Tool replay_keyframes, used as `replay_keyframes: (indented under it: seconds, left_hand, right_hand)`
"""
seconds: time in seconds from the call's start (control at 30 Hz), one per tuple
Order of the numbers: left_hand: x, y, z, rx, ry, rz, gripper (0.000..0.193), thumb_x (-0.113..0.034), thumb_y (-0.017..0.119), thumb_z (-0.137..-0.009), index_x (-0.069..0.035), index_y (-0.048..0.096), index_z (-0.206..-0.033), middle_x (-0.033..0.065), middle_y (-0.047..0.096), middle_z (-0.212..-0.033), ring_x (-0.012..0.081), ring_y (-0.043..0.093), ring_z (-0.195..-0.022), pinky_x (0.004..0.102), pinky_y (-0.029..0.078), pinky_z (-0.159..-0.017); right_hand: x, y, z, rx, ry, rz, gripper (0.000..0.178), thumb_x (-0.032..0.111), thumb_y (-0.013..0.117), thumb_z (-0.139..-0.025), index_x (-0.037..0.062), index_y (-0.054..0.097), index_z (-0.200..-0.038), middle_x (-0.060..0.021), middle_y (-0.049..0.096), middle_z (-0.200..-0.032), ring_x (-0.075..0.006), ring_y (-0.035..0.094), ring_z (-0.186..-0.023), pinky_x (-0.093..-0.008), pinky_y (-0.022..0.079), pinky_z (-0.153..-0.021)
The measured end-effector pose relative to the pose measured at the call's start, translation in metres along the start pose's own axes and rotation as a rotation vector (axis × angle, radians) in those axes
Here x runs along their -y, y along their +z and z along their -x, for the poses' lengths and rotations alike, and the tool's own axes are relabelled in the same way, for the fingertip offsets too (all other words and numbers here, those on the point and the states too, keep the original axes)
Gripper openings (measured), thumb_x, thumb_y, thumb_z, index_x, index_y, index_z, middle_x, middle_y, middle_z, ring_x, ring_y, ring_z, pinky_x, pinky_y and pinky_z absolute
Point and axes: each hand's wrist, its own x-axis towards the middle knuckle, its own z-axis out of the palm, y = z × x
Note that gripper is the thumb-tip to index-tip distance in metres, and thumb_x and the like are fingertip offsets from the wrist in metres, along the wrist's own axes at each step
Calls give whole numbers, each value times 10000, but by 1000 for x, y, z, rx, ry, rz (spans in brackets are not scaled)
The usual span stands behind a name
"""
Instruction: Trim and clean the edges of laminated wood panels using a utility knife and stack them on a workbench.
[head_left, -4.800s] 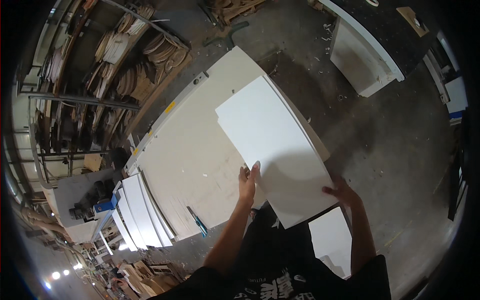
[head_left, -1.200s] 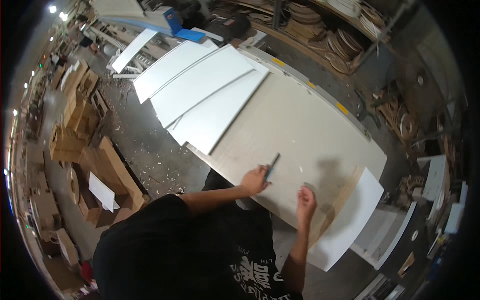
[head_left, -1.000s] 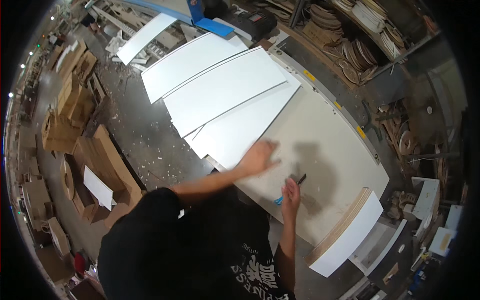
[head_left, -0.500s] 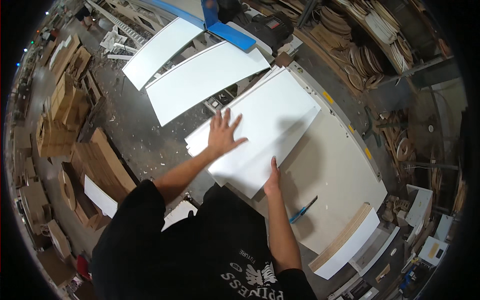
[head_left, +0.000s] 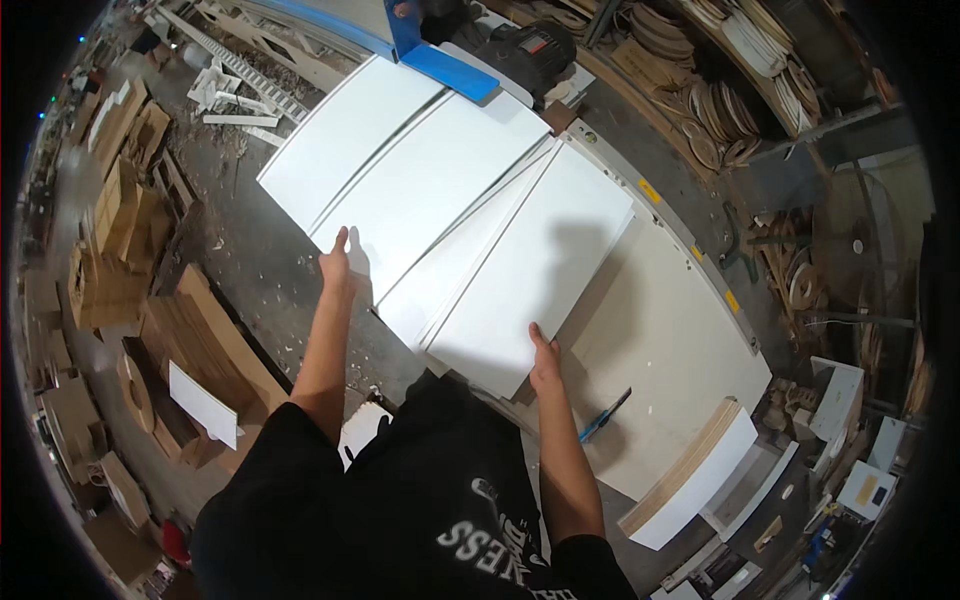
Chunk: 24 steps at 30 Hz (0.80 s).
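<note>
My left hand [head_left: 338,262] grips the near edge of a wide white panel [head_left: 425,165], thumb on top and fingers hidden beneath. Another white panel [head_left: 350,120] lies along its far left side, with a thin gap between them. To the right, a white panel [head_left: 550,235] overlaps a further white panel [head_left: 480,240] that shows only as a narrow wedge. My right hand [head_left: 544,358] is closed on the near right corner of the overlapping panel, thumb above, its other fingers hidden. A blue utility knife [head_left: 605,415] lies on the beige tabletop [head_left: 670,370], right of that hand.
A blue machine guard [head_left: 450,72] and a dark motor [head_left: 530,52] stand at the far end. Curved white-faced boards [head_left: 695,480] rest at the table's near right. Stacked brown wood pieces [head_left: 190,340] sit on the floor to the left. Shelves of curved offcuts [head_left: 710,130] line the right.
My left hand has moved left from the top of the right panel to the wide panel's near edge. The left panels have closed up toward the right one. My right hand keeps its hold.
</note>
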Motion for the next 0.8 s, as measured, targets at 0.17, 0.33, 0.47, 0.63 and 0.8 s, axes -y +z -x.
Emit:
replay_keyframes:
  seconds: [0.17, 0.33, 0.47, 0.63, 0.8]
  left_hand:
    - [41, -13, -27, 618, -356, 657, 581, -380, 815, -1006, 64, 630, -1331, 141, 709, -1200, 285, 687, -1057, 447, 561, -880]
    - [-11, -67, 73, 839, -256, 726, 271, -258, 663, -1115, 8, 679, -1163, 101, 758, -1079, 222, 742, -923, 394, 601, -800]
    - [5, -75, 138, 867, -243, 679, 319, -290, 669, -1114, 24, 652, -1165, 114, 748, -1062, 233, 729, -880, 403, 614, -814]
    - [74, -72, 172, 1044, -233, 400, 386, -353, 682, -1102, 24, 661, -1186, 124, 742, -1003, 253, 755, -865, 449, 624, -745]
    - [22, -103, 121, 1074, 556, -522, 449, -473, 676, -1065, -48, 790, -975, 136, 781, -826, 303, 796, -824, 474, 611, -764]
  right_hand:
    - [-7, 2, -9, 83, -38, -44, 833, 354, 880, -945, -76, 499, -1548, -161, 570, -1572, -285, 498, -1461, -424, 340, -1252]
    - [-20, -28, -23, 37, -36, -123, 813, 340, 886, -941, -36, 489, -1542, -156, 614, -1491, -310, 584, -1361, -482, 493, -1151]
    - [-21, -19, -20, 78, -120, -129, 798, 325, 878, -950, -25, 485, -1550, -166, 592, -1519, -310, 553, -1403, -477, 457, -1190]
    - [-18, -12, -10, 39, -58, -111, 936, 352, 880, -940, -14, 373, -1636, -169, 447, -1676, -294, 415, -1538, -448, 283, -1296]
    - [-13, -11, -6, -418, -359, 357, 988, 511, 847, -928, -58, 385, -1592, -242, 456, -1614, -381, 456, -1481, -510, 345, -1259]
